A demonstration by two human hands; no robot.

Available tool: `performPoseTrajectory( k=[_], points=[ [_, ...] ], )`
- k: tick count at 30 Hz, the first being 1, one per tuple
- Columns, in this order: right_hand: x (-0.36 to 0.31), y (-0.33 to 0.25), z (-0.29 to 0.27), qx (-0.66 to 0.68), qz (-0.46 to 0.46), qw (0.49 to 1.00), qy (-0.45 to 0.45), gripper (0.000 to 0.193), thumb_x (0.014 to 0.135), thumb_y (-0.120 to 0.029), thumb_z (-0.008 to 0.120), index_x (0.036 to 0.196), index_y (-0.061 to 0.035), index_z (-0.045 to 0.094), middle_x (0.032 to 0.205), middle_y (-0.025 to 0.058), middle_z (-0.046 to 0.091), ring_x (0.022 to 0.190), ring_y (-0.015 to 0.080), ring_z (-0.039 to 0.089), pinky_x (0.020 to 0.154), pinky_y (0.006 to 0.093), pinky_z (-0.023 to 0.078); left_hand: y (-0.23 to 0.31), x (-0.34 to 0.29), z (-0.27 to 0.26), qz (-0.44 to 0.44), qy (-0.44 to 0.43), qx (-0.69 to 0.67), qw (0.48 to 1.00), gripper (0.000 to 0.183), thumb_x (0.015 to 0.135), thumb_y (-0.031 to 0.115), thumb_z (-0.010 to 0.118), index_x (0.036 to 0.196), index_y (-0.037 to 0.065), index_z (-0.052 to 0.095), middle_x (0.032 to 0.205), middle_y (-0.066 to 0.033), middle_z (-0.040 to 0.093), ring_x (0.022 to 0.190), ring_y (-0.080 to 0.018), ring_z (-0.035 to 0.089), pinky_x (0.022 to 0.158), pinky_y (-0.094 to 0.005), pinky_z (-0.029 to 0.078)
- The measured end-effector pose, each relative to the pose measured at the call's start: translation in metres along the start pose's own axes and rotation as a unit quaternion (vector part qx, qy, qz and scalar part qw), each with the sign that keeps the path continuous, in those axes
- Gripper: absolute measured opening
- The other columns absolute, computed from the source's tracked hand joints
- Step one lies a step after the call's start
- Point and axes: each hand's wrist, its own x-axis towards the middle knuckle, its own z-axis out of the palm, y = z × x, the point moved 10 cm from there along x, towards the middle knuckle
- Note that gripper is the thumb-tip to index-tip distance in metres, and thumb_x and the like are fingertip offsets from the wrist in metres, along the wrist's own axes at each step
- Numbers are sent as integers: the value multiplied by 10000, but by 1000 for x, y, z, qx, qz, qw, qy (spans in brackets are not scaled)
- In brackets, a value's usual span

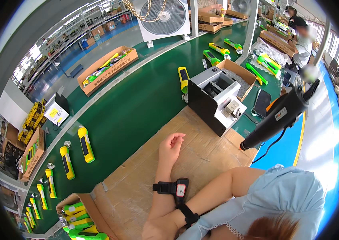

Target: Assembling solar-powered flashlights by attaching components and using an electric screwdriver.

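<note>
My left hand [171, 147] rests above the brown cardboard sheet [137, 176], its fingers loosely curled in, with nothing visible in them. A black strap with a small boxy device [180, 188] circles that wrist. My right forearm crosses over from the right, a black band at its wrist. My right hand [159, 230] lies against my left forearm near the lower edge; its fingers do not show clearly. Ahead of my left hand stands a black and white bench machine [213, 102]. To the right hangs a black electric screwdriver [275, 118], tip pointing down left.
Yellow-green flashlights [85, 145] line the green bench [137, 108] at left. More fill an open carton [83, 216] at lower left. A long carton [109, 68] and a fan [163, 16] stand beyond. A phone [261, 103] lies right of the machine; people work farther back.
</note>
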Motion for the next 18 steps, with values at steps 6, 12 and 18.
performPoseTrajectory(
  k=[6, 12, 18],
  points=[
    [2, -1, -11, -3, 3, 999, 44, 228, 803, -66, 568, 599, -56, 467, 560, 98, 467, 500, 272, 508, 457, 359, 404, 5, -1, -29, 11, 116, -10, 993, 131, 903, 81, 556, 980, 27, 648, 794, -2, 601, 700, -62, 538, 633, -196, 426],
    [-1, 9, -9, -29, 19, 999, 40, 201, 794, -70, 580, 611, -60, 500, 577, 98, 486, 514, 274, 520, 468, 368, 412, 12, -21, -82, 36, 336, -138, 931, 95, 921, 103, 544, 993, 50, 576, 727, 40, 453, 613, -43, 408, 560, -184, 344],
    [3, 7, -18, -9, 40, 998, 57, 189, 794, -70, 597, 627, -55, 510, 587, 103, 501, 517, 278, 522, 468, 367, 407, 4, -37, -95, 11, 436, -198, 878, 278, 899, 58, 575, 729, 106, 360, 688, 49, 333, 598, -32, 325, 522, -223, 278]
  ],
)
